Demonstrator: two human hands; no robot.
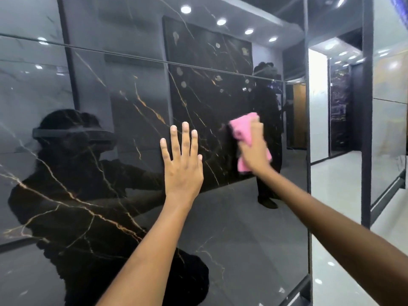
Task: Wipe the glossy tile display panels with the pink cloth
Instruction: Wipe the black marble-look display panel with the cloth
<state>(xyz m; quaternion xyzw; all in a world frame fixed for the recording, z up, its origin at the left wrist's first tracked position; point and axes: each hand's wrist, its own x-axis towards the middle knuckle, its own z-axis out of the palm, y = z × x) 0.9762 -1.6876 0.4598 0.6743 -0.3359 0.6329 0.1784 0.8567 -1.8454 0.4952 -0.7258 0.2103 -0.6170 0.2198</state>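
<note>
Right hand (254,151): fingers curled over the pink cloth (242,133), pressing it flat on the black gold-veined tile panel (132,217). Cloth bunched under the palm, long axis running up and slightly left, one end above the fingertips, the other below the wrist. Left hand (182,168): fingers straight and spread, palm flat on the same panel, holding nothing, just left of the cloth, not touching it. Probably mid-wipe. Unwiped gloss mostly to the left and below, so the braced left hand in the way of a leftward stroke. Panel's dark frame edge (308,129) near on the right. Horizontal joint (132,56) well above both hands.
</note>
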